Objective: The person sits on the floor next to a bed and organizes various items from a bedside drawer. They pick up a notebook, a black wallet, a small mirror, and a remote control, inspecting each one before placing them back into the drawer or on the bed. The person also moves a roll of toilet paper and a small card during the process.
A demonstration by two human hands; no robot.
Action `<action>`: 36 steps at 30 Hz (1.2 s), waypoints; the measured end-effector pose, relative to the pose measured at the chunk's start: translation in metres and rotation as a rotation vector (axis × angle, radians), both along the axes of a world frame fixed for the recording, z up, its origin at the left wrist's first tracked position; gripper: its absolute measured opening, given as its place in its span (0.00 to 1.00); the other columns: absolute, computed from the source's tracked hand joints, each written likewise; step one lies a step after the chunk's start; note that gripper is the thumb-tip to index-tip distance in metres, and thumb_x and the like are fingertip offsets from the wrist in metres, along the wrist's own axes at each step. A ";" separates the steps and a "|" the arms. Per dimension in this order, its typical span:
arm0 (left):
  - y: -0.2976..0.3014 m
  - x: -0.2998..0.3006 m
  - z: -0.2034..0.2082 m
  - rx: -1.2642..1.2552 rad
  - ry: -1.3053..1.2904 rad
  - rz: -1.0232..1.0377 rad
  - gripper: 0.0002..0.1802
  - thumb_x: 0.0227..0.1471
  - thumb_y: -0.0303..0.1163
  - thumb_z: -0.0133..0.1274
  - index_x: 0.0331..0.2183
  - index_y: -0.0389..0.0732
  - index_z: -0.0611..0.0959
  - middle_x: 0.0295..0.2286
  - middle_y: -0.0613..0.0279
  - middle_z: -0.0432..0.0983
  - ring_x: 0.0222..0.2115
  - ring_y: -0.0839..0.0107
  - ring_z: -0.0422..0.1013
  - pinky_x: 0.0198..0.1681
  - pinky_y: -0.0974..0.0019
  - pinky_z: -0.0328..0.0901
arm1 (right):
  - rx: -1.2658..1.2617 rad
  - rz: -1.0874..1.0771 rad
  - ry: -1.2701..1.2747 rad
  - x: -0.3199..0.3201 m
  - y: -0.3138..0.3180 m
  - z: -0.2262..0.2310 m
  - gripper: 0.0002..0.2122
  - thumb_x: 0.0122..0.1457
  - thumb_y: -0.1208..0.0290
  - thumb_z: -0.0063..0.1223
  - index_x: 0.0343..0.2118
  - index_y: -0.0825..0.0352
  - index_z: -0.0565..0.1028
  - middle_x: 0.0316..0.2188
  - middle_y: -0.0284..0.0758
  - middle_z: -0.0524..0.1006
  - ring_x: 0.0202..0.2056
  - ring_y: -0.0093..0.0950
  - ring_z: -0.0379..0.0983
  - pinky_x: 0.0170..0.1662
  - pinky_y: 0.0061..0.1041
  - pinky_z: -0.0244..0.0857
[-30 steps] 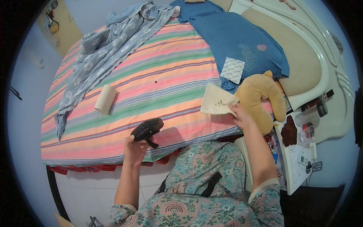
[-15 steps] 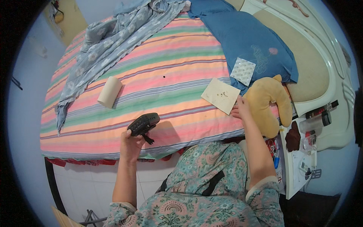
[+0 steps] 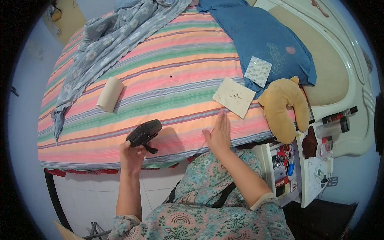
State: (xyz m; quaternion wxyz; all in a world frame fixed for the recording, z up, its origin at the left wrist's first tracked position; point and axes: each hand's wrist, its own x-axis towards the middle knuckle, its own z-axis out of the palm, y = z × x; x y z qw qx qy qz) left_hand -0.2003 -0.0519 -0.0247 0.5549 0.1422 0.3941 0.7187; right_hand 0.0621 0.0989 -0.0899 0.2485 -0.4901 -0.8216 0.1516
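Over the bed's near edge, my left hand [image 3: 133, 157] is closed on a black, domed, ridged object [image 3: 145, 133]. A short part, shaped like a clawed foot, hangs from its side; I cannot tell its kind. My right hand [image 3: 219, 136] is stretched flat above the striped bedsheet [image 3: 180, 106], thumb apart, holding nothing. Just beyond its fingertips lies a cream square board [image 3: 230, 102] with small brown bits on it. A white patterned square packet [image 3: 258, 72] rests on the blue pillow [image 3: 276, 40]. To the left lies a cream paper roll [image 3: 110, 94].
A yellow neck pillow [image 3: 280, 105] lies at the bed's right edge. Below it, an open drawer [image 3: 269, 168] holds several small things, beside a white bedside table [image 3: 310, 188] with a clear bottle [image 3: 332, 129]. A grey-blue floral blanket [image 3: 108, 44] is bunched at the far left.
My right hand has moved left, away from beside the board and neck pillow, uncovering the drawer. My left hand has shifted slightly left with the black object.
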 end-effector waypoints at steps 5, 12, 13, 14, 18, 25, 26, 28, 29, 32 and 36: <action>-0.004 0.006 0.012 -0.120 0.038 0.117 0.32 0.41 0.44 0.52 0.46 0.35 0.71 0.33 0.57 0.75 0.28 0.79 0.71 0.24 0.80 0.67 | 0.182 0.094 -0.047 -0.025 0.023 -0.005 0.21 0.53 0.65 0.51 0.47 0.73 0.66 0.49 0.44 0.65 0.53 0.40 0.58 0.55 0.36 0.52; 0.013 -0.022 0.006 -0.045 -0.020 0.086 0.27 0.43 0.43 0.51 0.43 0.35 0.74 0.31 0.57 0.75 0.27 0.79 0.71 0.24 0.80 0.67 | 0.295 0.284 -0.230 0.014 0.031 0.004 0.07 0.47 0.75 0.50 0.30 0.66 0.68 0.28 0.37 0.66 0.34 0.34 0.65 0.39 0.30 0.62; 0.020 -0.025 0.006 -0.033 -0.027 0.083 0.25 0.43 0.43 0.51 0.41 0.35 0.75 0.30 0.58 0.75 0.27 0.78 0.71 0.23 0.80 0.67 | 0.312 0.300 -0.246 0.017 0.032 0.007 0.07 0.45 0.77 0.50 0.29 0.66 0.67 0.28 0.38 0.65 0.33 0.34 0.65 0.38 0.30 0.63; 0.027 -0.028 0.004 -0.022 -0.034 0.079 0.24 0.43 0.43 0.51 0.39 0.35 0.75 0.29 0.58 0.75 0.27 0.77 0.72 0.23 0.80 0.67 | 0.327 0.315 -0.264 0.020 0.032 0.009 0.08 0.44 0.78 0.49 0.29 0.66 0.67 0.27 0.38 0.65 0.33 0.34 0.65 0.38 0.29 0.63; 0.055 -0.066 -0.027 0.071 -0.106 -0.022 0.22 0.44 0.44 0.51 0.34 0.35 0.77 0.26 0.60 0.76 0.30 0.68 0.73 0.33 0.72 0.69 | 0.304 0.300 -0.393 0.032 0.034 0.012 0.09 0.42 0.79 0.48 0.30 0.66 0.67 0.27 0.38 0.65 0.33 0.35 0.66 0.37 0.29 0.63; 0.087 -0.054 -0.035 0.121 -0.058 0.021 0.30 0.42 0.47 0.52 0.43 0.35 0.75 0.38 0.54 0.75 0.41 0.60 0.70 0.49 0.59 0.63 | -0.117 0.002 0.046 0.050 0.057 0.056 0.04 0.52 0.75 0.47 0.28 0.69 0.72 0.29 0.41 0.74 0.34 0.39 0.71 0.36 0.34 0.64; 0.088 -0.053 -0.037 0.136 -0.065 0.030 0.31 0.42 0.47 0.52 0.44 0.35 0.75 0.39 0.53 0.75 0.41 0.60 0.70 0.49 0.59 0.63 | -0.195 -0.110 0.094 0.051 0.065 0.067 0.04 0.53 0.74 0.46 0.28 0.68 0.73 0.29 0.42 0.75 0.34 0.40 0.71 0.36 0.36 0.64; 0.089 -0.059 -0.047 0.162 -0.068 0.029 0.31 0.42 0.47 0.52 0.44 0.35 0.75 0.40 0.53 0.75 0.42 0.60 0.70 0.50 0.59 0.62 | -0.049 -0.076 0.117 0.053 0.087 0.084 0.06 0.54 0.73 0.47 0.31 0.69 0.73 0.27 0.41 0.75 0.32 0.39 0.72 0.35 0.34 0.64; 0.089 -0.063 -0.053 0.177 -0.068 0.030 0.31 0.42 0.47 0.52 0.45 0.35 0.75 0.40 0.53 0.75 0.42 0.60 0.69 0.51 0.59 0.61 | 0.026 -0.057 0.130 0.053 0.097 0.090 0.07 0.54 0.72 0.48 0.32 0.69 0.73 0.27 0.41 0.75 0.31 0.38 0.72 0.34 0.33 0.65; 0.090 -0.073 -0.060 0.223 -0.099 -0.067 0.31 0.42 0.47 0.53 0.45 0.35 0.75 0.40 0.53 0.75 0.43 0.60 0.69 0.51 0.59 0.60 | -0.092 -0.091 -0.053 0.052 0.121 0.092 0.10 0.53 0.72 0.49 0.37 0.67 0.74 0.27 0.38 0.77 0.33 0.36 0.73 0.35 0.32 0.65; 0.093 -0.069 -0.059 0.225 -0.128 -0.045 0.31 0.41 0.47 0.53 0.45 0.36 0.75 0.40 0.54 0.74 0.43 0.61 0.69 0.51 0.59 0.61 | -0.082 -0.192 -0.132 0.056 0.133 0.080 0.12 0.52 0.72 0.50 0.41 0.66 0.74 0.28 0.35 0.78 0.33 0.34 0.74 0.35 0.31 0.65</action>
